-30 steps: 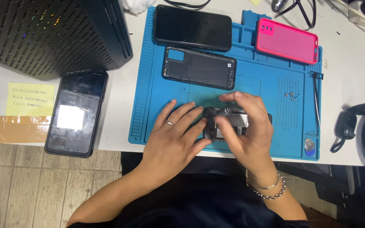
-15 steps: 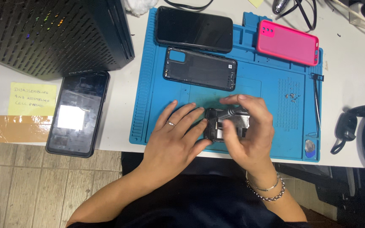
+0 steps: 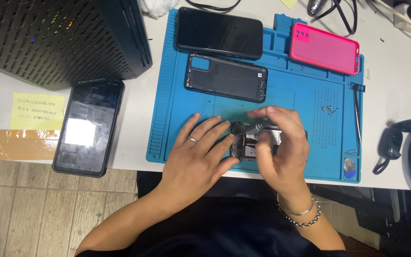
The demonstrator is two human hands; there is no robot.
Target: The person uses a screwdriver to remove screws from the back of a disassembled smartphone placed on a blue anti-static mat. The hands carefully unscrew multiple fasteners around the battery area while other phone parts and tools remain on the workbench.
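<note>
While pinned flat under left hand point(image 3: 200, 154) on near part of blue silicone work mat point(image 3: 291, 95), opened black smartphone point(image 3: 258, 143) unmoved since a second ago; right hand point(image 3: 281, 147), closed around grey screwdriver point(image 3: 262, 126), likewise unshifted: same screw evidently being worked.

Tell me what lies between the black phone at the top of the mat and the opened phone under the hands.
In the head view, the removed black back cover lies between them.
</note>
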